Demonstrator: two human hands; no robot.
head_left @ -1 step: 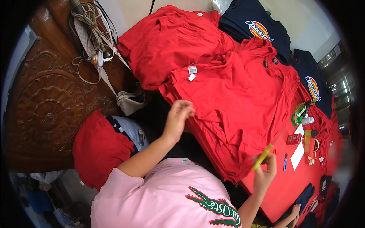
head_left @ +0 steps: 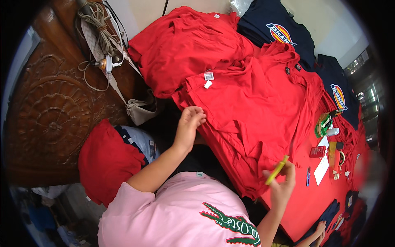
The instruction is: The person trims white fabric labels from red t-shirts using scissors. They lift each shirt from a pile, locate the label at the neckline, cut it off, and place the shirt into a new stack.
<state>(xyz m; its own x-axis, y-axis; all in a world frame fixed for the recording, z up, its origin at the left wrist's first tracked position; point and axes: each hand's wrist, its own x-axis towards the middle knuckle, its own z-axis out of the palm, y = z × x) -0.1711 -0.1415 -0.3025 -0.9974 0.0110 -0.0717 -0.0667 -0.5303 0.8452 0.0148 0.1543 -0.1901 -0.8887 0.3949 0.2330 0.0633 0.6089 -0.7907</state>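
My left hand [head_left: 189,125] hovers by the near left edge of a spread-out red shirt [head_left: 255,94], its fingers curled in toward the thumb. Whether anything small sits in that pinch cannot be made out. In my right hand [head_left: 284,183] is a slim yellow tool [head_left: 277,169], tilted up and to the right above the shirt's lower right corner; its exact kind is unclear. A barcode sticker [head_left: 209,76] and a small white tag [head_left: 208,84] show on the red cloth. More red layers lie beneath this shirt.
A heap of red shirts [head_left: 193,45] rises behind, with navy shirts [head_left: 275,24] beyond. On the red tabletop [head_left: 296,206] lie a blue pen [head_left: 308,176], white paper [head_left: 321,168], a red box [head_left: 317,152] and tape rolls. Another person's hand [head_left: 319,230] shows at lower right.
My right hand and the yellow tool have shifted slightly left and toward me. My left hand has drawn back a little from the shirt's edge.
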